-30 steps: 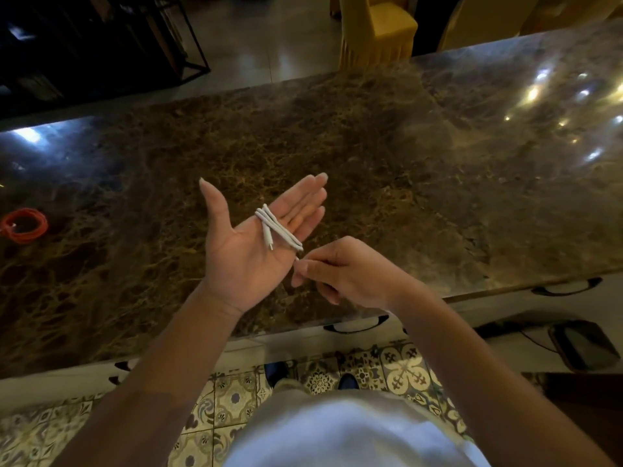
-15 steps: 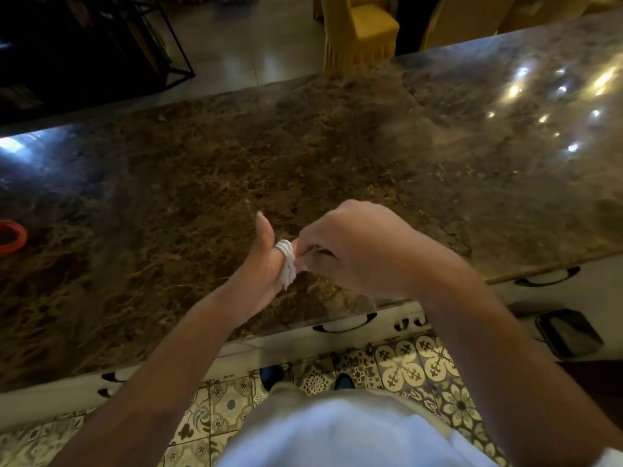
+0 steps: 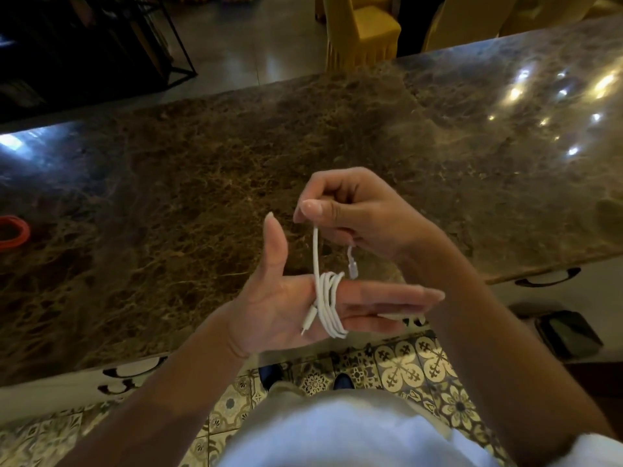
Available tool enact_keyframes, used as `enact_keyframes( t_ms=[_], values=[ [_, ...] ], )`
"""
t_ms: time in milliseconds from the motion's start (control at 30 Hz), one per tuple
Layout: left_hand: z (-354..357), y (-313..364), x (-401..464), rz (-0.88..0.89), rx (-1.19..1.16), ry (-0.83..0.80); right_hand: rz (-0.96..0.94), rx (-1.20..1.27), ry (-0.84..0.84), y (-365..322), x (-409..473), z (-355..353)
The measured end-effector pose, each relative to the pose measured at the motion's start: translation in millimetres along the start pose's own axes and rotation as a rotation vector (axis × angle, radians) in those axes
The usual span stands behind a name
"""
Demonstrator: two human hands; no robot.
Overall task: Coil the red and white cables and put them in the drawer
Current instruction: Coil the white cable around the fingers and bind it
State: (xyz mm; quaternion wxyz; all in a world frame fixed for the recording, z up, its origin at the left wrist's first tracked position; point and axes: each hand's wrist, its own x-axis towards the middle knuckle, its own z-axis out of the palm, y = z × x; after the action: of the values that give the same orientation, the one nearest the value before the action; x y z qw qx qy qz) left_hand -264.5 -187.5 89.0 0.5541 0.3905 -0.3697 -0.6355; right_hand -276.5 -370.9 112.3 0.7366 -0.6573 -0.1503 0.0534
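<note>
The left hand is held palm up above the near edge of the marble counter, its fingers straight and close together and its thumb raised, so that the fingers serve as a former for winding. The white cable lies in several turns around the base of these fingers, with one plug end resting against the palm, probably trapped under the turns to keep the coil from slipping. The right hand hovers just above and slightly beyond the left, pinching the free run of the cable between thumb and curled fingers; this strand rises from the coil almost vertically, which suggests tension is being kept on it so that each new turn seats snugly. The second plug hangs below the right hand, so little slack appears to remain and the winding of this cable is judged nearly complete. The red cable rests as a coil on the counter at the far left, well apart from both hands. Dark drawer handles show beneath the counter's near edge; every drawer front visible looks closed, so stowing is judged not yet begun. Patterned floor tiles appear below the hands.
</note>
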Motion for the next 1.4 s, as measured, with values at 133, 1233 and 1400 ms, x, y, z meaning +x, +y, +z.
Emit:
enact_keyframes(
  t_ms=[133,1233,1400],
  values=[
    [-1,21,-4,0.104,-0.055,0.025,0.095,0.155,0.002,28,-8,11],
    [-52,20,-2,0.519,-0.214,0.865,-0.005,-0.783,0.218,43,-49,76],
    [-52,25,-9,0.529,-0.27,0.897,-0.029,-0.824,0.087,41,-44,79]
  ],
)
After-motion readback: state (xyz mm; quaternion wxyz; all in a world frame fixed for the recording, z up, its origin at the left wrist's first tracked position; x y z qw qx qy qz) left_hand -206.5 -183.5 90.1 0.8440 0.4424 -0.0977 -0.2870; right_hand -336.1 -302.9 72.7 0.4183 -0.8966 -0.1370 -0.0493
